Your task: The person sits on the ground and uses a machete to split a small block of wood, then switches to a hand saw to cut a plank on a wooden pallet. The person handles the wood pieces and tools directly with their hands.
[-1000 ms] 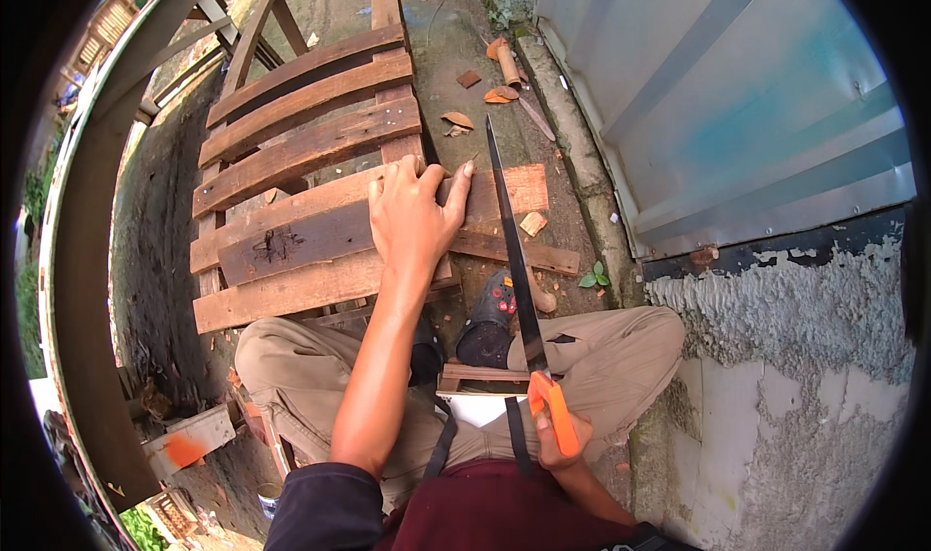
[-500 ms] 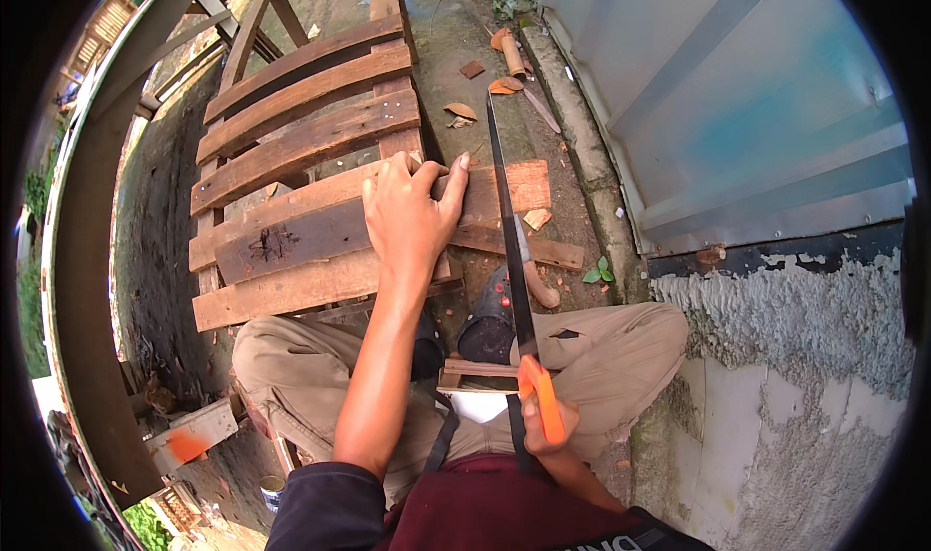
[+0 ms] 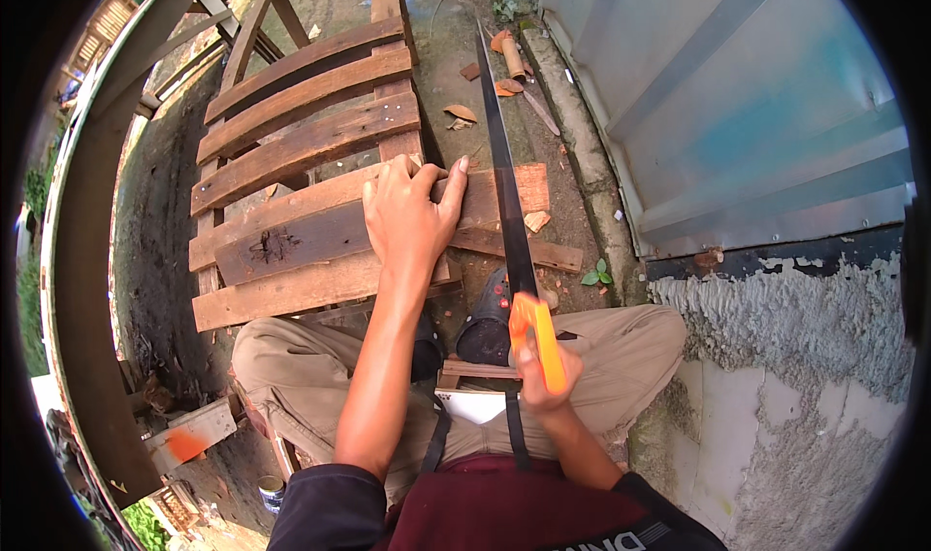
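My right hand [image 3: 549, 381] is closed round the orange handle of a handsaw [image 3: 501, 153]. Its long dark blade points away from me and crosses a brown wooden plank [image 3: 480, 202] near the plank's right end. That plank lies across a slatted wooden frame [image 3: 315, 148]. My left hand [image 3: 412, 207] presses down on the plank, left of the blade, with the thumb spread along it. The other fingers bend over the far edge, where their tips are partly hidden. Below the blade, the shoe on my foot [image 3: 485, 333] shows between my bent legs.
A narrower strip of wood [image 3: 558, 253] sticks out under the plank. Dry leaves [image 3: 460, 113] and wood scraps [image 3: 536, 220] lie on the ground. To the right rise a metal sheet [image 3: 737, 114] and a rough wall [image 3: 776, 357]. A small can [image 3: 272, 493] stands at lower left.
My right hand has pushed the saw forward, away from me, so the blade reaches further past the plank. My left hand and the plank have stayed in place.
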`<state>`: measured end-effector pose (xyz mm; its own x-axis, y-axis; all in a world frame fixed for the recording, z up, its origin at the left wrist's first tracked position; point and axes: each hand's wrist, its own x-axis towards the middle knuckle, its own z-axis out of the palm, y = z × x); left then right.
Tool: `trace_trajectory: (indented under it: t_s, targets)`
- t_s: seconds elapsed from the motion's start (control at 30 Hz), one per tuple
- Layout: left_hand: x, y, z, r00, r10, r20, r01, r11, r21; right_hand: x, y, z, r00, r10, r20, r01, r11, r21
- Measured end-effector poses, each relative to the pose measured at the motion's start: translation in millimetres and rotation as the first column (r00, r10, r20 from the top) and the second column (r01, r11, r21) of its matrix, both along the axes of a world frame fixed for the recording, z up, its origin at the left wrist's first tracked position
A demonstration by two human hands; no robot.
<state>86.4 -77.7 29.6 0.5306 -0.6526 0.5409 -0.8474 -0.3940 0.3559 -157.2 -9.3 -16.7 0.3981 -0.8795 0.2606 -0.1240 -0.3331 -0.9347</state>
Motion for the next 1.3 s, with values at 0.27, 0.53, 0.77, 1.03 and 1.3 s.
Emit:
trace_trajectory:
  t_s: [0.27, 0.53, 0.77, 1.03, 1.3]
  targets:
    - [-1, 2, 2, 1.0, 0.016, 0.021, -0.016, 1.0, 0.015, -38, 15, -25, 0.997, 0.029, 0.077, -0.029, 1.0, 0.002]
    - [-2, -1, 1, 1.0, -0.007, -0.004, 0.007, 1.0, -0.001, 18, -12, 8, 0.999, -0.006, 0.033, 0.011, 0.991, -0.132]
    - [-1, 3, 1, 0.999, 0.048, -0.004, -0.048, 0.999, 0.01, -70, 57, -31, 0.995, 0.076, 0.064, -0.069, 0.992, -0.104]
    - [-2, -4, 1, 1.0, 0.014, -0.021, -0.014, 1.0, 0.013, 56, -59, 38, 0.994, -0.013, 0.112, 0.017, 0.999, -0.031]
    - [-6, 2, 4, 0.998, 0.032, -0.047, -0.031, 0.999, 0.016, -86, 75, -48, 0.999, 0.0, 0.034, 0.001, 1.0, -0.022]
